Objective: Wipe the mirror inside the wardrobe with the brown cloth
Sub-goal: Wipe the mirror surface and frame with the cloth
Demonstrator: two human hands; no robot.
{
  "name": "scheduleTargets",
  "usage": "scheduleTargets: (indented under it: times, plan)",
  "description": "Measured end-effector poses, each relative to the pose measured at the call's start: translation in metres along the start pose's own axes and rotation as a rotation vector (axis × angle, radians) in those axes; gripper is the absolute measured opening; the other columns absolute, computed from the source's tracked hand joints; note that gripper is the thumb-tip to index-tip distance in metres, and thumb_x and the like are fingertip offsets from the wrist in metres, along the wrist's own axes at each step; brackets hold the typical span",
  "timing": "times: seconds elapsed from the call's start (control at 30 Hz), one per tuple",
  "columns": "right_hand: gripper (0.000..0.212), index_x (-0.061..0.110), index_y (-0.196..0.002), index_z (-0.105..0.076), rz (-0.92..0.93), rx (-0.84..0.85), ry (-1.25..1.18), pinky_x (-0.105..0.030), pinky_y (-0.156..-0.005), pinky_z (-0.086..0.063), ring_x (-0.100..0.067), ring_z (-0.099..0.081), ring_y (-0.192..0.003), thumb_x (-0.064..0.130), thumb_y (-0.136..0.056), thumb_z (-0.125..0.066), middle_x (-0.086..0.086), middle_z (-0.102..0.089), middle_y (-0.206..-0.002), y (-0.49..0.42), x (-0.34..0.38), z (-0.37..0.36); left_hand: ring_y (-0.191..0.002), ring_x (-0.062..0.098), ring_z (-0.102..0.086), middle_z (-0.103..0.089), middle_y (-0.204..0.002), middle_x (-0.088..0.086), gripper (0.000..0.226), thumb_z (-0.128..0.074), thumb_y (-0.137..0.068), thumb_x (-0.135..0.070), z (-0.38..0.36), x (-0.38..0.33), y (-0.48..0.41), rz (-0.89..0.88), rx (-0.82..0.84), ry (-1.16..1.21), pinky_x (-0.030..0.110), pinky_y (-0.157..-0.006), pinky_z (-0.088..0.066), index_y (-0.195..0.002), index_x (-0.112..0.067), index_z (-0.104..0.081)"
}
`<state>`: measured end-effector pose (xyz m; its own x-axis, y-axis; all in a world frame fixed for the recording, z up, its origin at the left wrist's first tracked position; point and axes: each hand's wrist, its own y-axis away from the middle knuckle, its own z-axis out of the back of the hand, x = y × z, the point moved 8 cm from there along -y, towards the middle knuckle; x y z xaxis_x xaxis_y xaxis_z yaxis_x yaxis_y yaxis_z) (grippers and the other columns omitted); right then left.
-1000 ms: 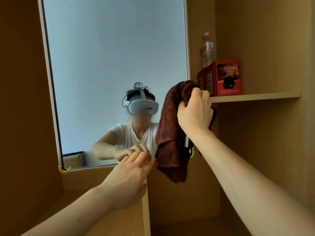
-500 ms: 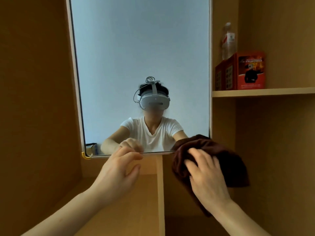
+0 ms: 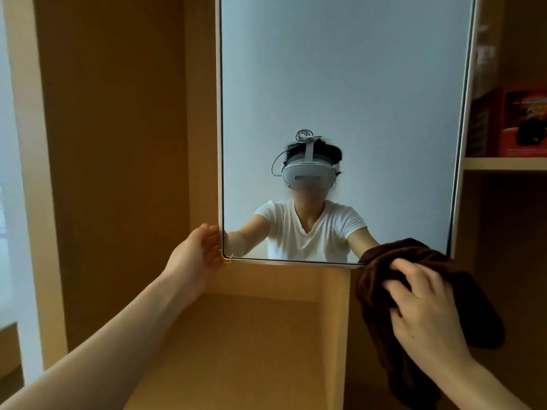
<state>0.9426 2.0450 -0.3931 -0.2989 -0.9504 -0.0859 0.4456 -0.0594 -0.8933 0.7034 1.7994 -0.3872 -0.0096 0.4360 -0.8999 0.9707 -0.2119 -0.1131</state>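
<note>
Head view: my right fingers curl into the brown cloth bunched over the lower right corner of the mirror, while my left fingers, loosely straight, touch its lower left edge inside the wardrobe.

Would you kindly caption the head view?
The right hand holds a brown cloth at the tall mirror's corner; left hand touches its edge.

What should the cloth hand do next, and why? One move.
Probably sweep the brown cloth leftward across the mirror: the right hand grips it at the lower right corner, and the left hand rests on the left edge.
</note>
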Motion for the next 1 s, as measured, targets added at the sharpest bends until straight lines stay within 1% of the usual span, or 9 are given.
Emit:
scheduleTargets:
  times: [0.07, 0.17, 0.23, 0.3, 0.4, 0.53, 0.6, 0.83, 1.0]
  plan:
    - [0.036, 0.009, -0.09, -0.071, 0.055, -0.009, -0.034, -0.051, -0.085, -0.045, -0.031, -0.046, -0.109, -0.004, -0.057, -0.078, -0.009, -0.056, -0.117, -0.008, 0.02, 0.0, -0.086, 0.019, -0.06, -0.065, -0.1, 0.008, 0.033, -0.044, -0.099, -0.035, -0.016, 0.0, -0.002, 0.005, 0.075, 0.009, 0.031, -0.066, -0.047, -0.103, -0.01, -0.065]
    - [0.02, 0.013, -0.09, -0.07, 0.174, -0.044, -0.073, -0.044, -0.087, -0.044, -0.027, -0.046, -0.109, 0.004, -0.075, -0.061, -0.008, -0.058, -0.116, -0.019, 0.064, -0.006, -0.077, 0.013, -0.058, -0.062, -0.093, 0.006, 0.043, -0.042, -0.1, -0.03, -0.017, 0.003, 0.0, 0.034, 0.108, 0.057, 0.023, -0.053, -0.05, -0.127, 0.001, -0.055]
    - [0.026, 0.016, -0.089, -0.069, 0.231, -0.064, -0.097, -0.042, -0.09, -0.041, -0.025, -0.046, -0.109, 0.013, -0.081, -0.044, -0.006, -0.058, -0.117, -0.027, 0.093, -0.014, -0.072, 0.013, -0.057, -0.064, -0.103, 0.018, 0.048, -0.04, -0.101, -0.029, -0.018, 0.002, 0.003, 0.051, 0.145, 0.019, 0.021, -0.051, -0.05, -0.133, 0.007, -0.045]
    - [0.031, 0.018, -0.088, -0.069, 0.299, -0.056, -0.127, -0.041, -0.092, -0.04, -0.023, -0.047, -0.11, 0.016, -0.079, -0.039, -0.005, -0.06, -0.118, -0.037, 0.124, -0.022, -0.074, 0.013, -0.059, -0.063, -0.115, 0.021, 0.049, -0.041, -0.101, -0.032, -0.02, 0.0, 0.007, 0.052, 0.163, -0.025, 0.027, -0.06, -0.049, -0.132, 0.005, -0.046]
    - [0.033, 0.018, -0.085, -0.07, 0.443, -0.026, -0.189, -0.037, -0.095, -0.031, -0.023, -0.051, -0.109, 0.015, -0.075, -0.038, -0.005, -0.063, -0.116, -0.057, 0.178, -0.032, -0.08, 0.014, -0.066, -0.072, -0.088, 0.004, 0.038, -0.041, -0.101, -0.036, -0.023, 0.0, 0.011, 0.087, 0.209, -0.028, 0.028, -0.068, -0.047, -0.111, -0.006, -0.061]
    - [0.016, 0.016, -0.083, -0.07, 0.583, 0.051, -0.231, -0.033, -0.102, -0.029, -0.024, -0.058, -0.109, 0.008, -0.069, -0.064, -0.005, -0.063, -0.114, -0.074, 0.212, -0.045, -0.08, 0.02, -0.068, -0.072, -0.084, 0.007, 0.039, -0.043, -0.099, -0.041, -0.022, -0.002, 0.006, 0.094, 0.221, -0.122, 0.033, -0.072, -0.05, -0.093, -0.012, -0.067]
    - [0.027, 0.017, -0.088, -0.07, 0.653, 0.139, -0.256, -0.029, -0.102, -0.037, -0.021, -0.055, -0.114, 0.007, -0.064, -0.077, -0.002, -0.06, -0.119, -0.077, 0.208, -0.051, -0.078, 0.021, -0.067, -0.071, -0.084, 0.008, 0.037, -0.044, -0.098, -0.041, -0.022, -0.002, 0.001, 0.095, 0.222, -0.13, 0.033, -0.071, -0.05, -0.092, -0.012, -0.066]
    - [0.026, 0.013, -0.101, -0.069, 0.791, 0.36, -0.282, -0.036, -0.101, -0.043, -0.023, -0.047, -0.122, 0.005, -0.076, -0.067, -0.005, -0.053, -0.129, -0.086, 0.203, -0.05, -0.098, 0.027, -0.068, -0.072, -0.104, 0.014, 0.05, -0.04, -0.099, -0.046, -0.017, 0.002, 0.002, 0.148, 0.232, -0.06, 0.038, -0.087, -0.052, -0.115, -0.006, -0.065]
    - [0.027, 0.014, -0.097, -0.069, 0.777, 0.327, -0.17, -0.039, -0.092, -0.044, -0.023, -0.047, -0.12, 0.008, -0.071, -0.066, -0.002, -0.055, -0.124, -0.119, 0.22, -0.026, -0.097, 0.03, -0.068, -0.073, -0.1, 0.014, 0.052, -0.032, -0.099, -0.052, -0.014, -0.004, 0.003, 0.116, 0.228, -0.001, 0.044, -0.085, -0.054, -0.107, -0.013, -0.067]
